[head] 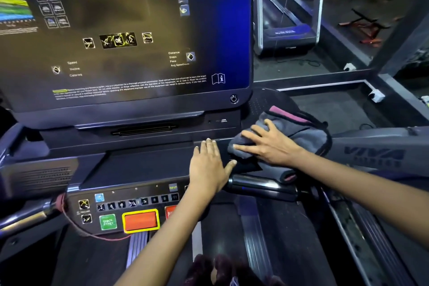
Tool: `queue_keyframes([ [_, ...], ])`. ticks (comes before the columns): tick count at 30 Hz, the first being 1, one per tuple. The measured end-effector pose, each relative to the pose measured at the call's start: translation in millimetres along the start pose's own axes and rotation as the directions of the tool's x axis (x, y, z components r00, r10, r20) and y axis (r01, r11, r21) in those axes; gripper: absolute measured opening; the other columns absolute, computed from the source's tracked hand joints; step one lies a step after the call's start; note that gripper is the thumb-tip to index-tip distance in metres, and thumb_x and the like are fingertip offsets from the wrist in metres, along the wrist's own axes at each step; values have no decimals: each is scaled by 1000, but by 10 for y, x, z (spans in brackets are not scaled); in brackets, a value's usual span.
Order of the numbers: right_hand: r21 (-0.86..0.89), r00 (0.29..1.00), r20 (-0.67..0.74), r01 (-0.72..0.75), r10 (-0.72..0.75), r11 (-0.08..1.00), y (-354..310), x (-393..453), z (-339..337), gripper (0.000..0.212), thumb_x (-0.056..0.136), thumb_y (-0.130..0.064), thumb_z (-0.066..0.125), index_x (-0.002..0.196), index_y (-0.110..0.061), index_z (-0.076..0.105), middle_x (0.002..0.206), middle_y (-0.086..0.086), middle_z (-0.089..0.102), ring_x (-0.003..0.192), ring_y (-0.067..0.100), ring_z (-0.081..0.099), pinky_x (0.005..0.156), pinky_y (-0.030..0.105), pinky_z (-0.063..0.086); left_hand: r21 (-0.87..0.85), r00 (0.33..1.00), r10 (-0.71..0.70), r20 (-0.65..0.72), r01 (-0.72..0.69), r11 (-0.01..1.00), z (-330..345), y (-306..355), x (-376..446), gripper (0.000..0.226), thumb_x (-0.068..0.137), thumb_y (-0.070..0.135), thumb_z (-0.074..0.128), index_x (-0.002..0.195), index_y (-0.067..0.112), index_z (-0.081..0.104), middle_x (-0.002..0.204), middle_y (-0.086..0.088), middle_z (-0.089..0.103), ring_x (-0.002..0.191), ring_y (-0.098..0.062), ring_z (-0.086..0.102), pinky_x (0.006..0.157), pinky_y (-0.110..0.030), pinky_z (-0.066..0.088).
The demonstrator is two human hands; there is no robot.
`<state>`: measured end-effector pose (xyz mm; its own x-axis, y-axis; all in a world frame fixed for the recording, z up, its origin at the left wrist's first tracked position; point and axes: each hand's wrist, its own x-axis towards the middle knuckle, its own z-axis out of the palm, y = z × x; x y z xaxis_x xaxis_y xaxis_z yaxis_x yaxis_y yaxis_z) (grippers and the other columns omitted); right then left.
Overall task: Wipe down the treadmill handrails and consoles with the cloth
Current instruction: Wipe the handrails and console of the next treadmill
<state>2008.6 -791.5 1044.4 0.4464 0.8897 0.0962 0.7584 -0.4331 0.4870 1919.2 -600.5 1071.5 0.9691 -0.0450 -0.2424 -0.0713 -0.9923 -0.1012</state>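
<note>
Grey microfibre cloth with a pink edge point(299, 131) lies under my flat, spread right hand point(269, 144) beside the big dark console screen point(125, 30), my left hand point(209, 165) resting open nearby; handrails, I judge, remain.

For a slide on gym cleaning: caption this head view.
Right hand presses a grey, pink-edged cloth on the black treadmill console; left hand lies flat beside it.

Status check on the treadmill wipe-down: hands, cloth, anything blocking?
Right hand flat on grey cloth, right side of console. Left hand open, resting on console beside it. Nothing blocking.
</note>
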Motion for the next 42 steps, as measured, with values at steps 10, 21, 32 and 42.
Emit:
queue_keyframes([
  [10,-34,963,-77,256,-258,966,151,54,59,46,85,-21,36,125,-30,57,117,9,60,94,28,57,78,46,46,-167,962,119,-246,-163,972,46,150,-281,82,85,54,16,125,-6,56,133,-22,54,124,-30,52,104,-41,41],
  [21,35,965,-104,245,-241,969,30,132,49,44,84,-21,42,122,-29,60,116,9,60,95,27,59,80,45,47,-137,896,179,-406,-254,958,724,395,-569,74,91,55,33,141,1,28,149,-16,34,143,-28,17,117,-39,6],
  [32,-42,964,-65,255,-257,966,-184,194,94,43,85,-17,39,121,-23,61,113,8,62,90,26,60,77,43,44,-229,861,100,-499,-243,943,841,452,-536,69,98,55,20,142,3,29,150,-13,33,147,-20,1,119,-37,-1],
  [42,-82,953,-4,303,-304,950,-85,119,90,45,82,-23,43,124,-29,59,116,8,62,94,26,59,82,46,45,-219,851,64,-521,-205,954,858,501,-528,68,97,54,23,141,3,30,149,-13,35,147,-20,-2,119,-38,2],
])
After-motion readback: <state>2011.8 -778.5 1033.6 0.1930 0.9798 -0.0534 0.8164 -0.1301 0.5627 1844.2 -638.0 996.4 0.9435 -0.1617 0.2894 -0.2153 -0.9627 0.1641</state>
